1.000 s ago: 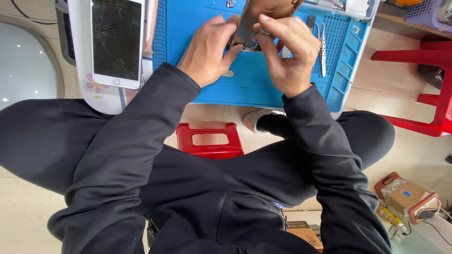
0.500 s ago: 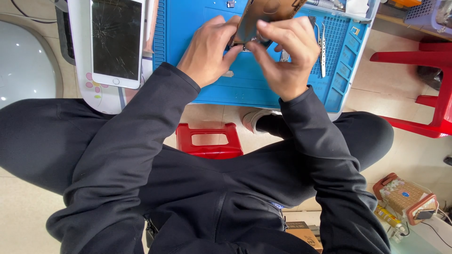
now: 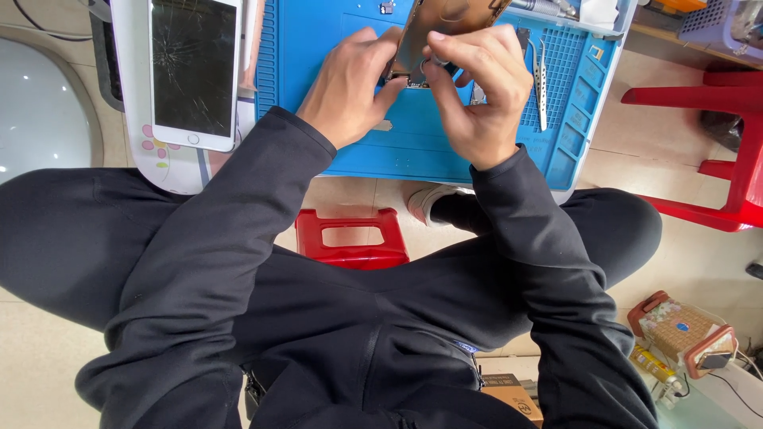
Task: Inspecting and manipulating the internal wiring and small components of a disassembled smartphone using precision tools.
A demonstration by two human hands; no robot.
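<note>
Over a blue work mat (image 3: 334,48), my left hand (image 3: 346,87) and my right hand (image 3: 477,91) both hold an opened gold phone body (image 3: 441,17), tilted up off the mat. My left fingers grip its lower left edge. My right thumb and forefinger pinch at its lower end, where dark inner parts show. The top of the phone body runs out of the frame.
A white phone with a cracked screen (image 3: 195,71) lies on a white pad left of the mat. Tweezers (image 3: 542,83) lie on the mat's ridged right side. A red stool (image 3: 350,238) is under me, a red chair (image 3: 715,151) at right, a basket (image 3: 675,330) on the floor.
Both hands have shifted slightly with the phone body; my right fingers have closed in a little at its lower end.
</note>
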